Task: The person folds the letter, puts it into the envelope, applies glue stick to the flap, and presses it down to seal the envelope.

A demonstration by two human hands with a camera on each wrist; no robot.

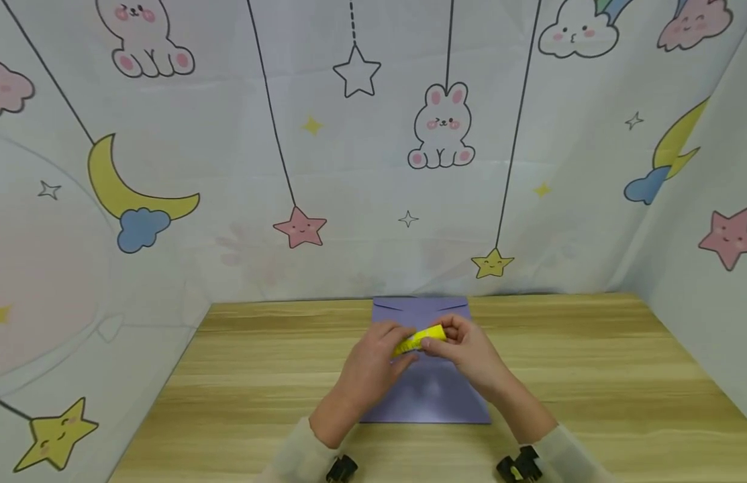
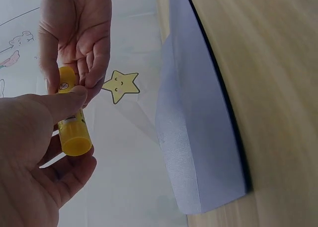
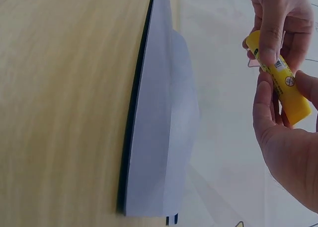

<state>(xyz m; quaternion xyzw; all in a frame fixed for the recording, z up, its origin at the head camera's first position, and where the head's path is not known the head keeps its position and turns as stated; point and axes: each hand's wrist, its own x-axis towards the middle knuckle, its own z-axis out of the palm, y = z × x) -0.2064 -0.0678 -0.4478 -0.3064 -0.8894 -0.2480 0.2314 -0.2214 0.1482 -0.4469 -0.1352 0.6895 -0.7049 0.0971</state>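
A yellow glue stick (image 1: 432, 333) is held up over the purple envelope (image 1: 430, 399), one hand at each end. My left hand (image 1: 370, 362) grips its left part between thumb and fingers. At the other end, the right hand (image 1: 470, 349) pinches the stick with thumb and fingers. The left wrist view shows the glue stick (image 2: 74, 137) tilted, its rounded yellow end outside the left fingers. Printed labels show on the glue stick (image 3: 289, 90) in the right wrist view. Its cap appears to be on. Beneath the hands, the envelope lies flat with its slotted edge toward the back.
The envelope rests on a wood-grain table (image 1: 258, 376). A white cloth backdrop (image 1: 361, 161) with cartoon stars, moons and rabbits rises behind and at both sides. Black camera mounts (image 1: 341, 468) sit on both wrists.
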